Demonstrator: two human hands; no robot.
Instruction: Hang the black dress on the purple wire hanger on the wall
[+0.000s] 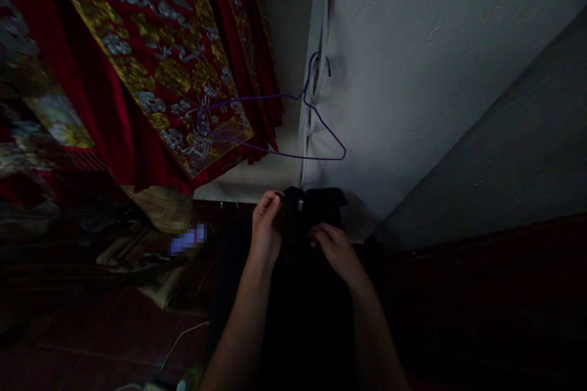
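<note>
A black garment (323, 204) hangs low in front of me, and its folds merge into the dark below. My left hand (266, 226) pinches the black cloth at its left upper edge, thumb and fingers pressed together. Lower and to the right, my right hand (334, 247) has curled fingers closed on the same cloth; the fingertips are partly lost in shadow. Above both hands, apart from them, a purple wire hanger (293, 157) hangs from a knotted white cloth strip (316, 24) along the wall.
Red cloth with gold and silver embroidery (174, 73) hangs at the left, behind the hanger's left end. A pale wall (426, 73) rises at the right. Dim clutter, a blurred blue item (188, 239) and a white cable (181, 336) lie at the lower left on reddish floor tiles (87, 336).
</note>
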